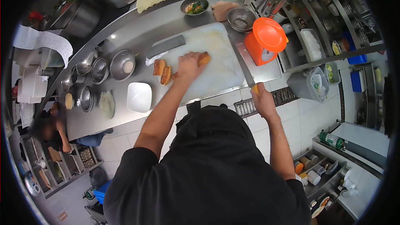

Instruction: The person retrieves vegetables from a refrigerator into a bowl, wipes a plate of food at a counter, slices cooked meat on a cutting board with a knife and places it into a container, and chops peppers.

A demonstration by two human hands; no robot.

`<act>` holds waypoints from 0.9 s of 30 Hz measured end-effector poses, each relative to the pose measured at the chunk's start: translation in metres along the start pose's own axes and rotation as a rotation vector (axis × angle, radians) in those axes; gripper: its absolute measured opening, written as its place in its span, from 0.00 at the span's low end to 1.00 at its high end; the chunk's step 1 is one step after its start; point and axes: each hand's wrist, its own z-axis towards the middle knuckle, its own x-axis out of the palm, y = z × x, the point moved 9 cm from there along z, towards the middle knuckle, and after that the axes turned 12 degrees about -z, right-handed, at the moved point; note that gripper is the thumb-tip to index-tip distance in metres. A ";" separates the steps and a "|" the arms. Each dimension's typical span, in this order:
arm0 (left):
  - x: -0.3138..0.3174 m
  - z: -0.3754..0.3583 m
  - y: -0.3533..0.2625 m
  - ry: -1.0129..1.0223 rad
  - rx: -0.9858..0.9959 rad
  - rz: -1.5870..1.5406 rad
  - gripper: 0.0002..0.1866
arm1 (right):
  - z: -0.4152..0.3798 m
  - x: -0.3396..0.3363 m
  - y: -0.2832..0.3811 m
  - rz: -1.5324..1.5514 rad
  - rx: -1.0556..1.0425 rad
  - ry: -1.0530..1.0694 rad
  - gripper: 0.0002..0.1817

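Note:
My left hand [190, 66] is closed on a piece of browned meat [204, 59] on the white cutting board [221, 75]. Just left of that hand, more browned meat pieces [159, 67] lie at the board's left edge. A long knife [243, 64] with a yellow handle is in my right hand [263, 98], whose fingers wrap round the handle. Its blade points away from me over the board's right side, apart from the meat. A grey sharpening stone or block [167, 46] rests at the board's far left, beside a white cloth [156, 59].
An orange scale [264, 41] stands right of the board. Metal bowls [122, 64] and a white square bowl [139, 97] are on the left, near a green cloth [107, 105]. A bowl of vegetables [194, 6] sits behind the board. Another person [54, 129] is at far left.

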 end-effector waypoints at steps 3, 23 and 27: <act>0.019 -0.012 -0.023 -0.044 0.120 -0.087 0.31 | 0.008 0.028 0.025 -0.127 0.028 0.077 0.18; 0.013 -0.006 -0.007 -0.022 0.147 -0.181 0.23 | 0.022 0.046 0.115 -0.357 -0.043 0.308 0.19; 0.014 -0.007 -0.005 -0.021 0.151 -0.152 0.23 | 0.068 0.095 0.124 -0.334 -0.061 0.218 0.19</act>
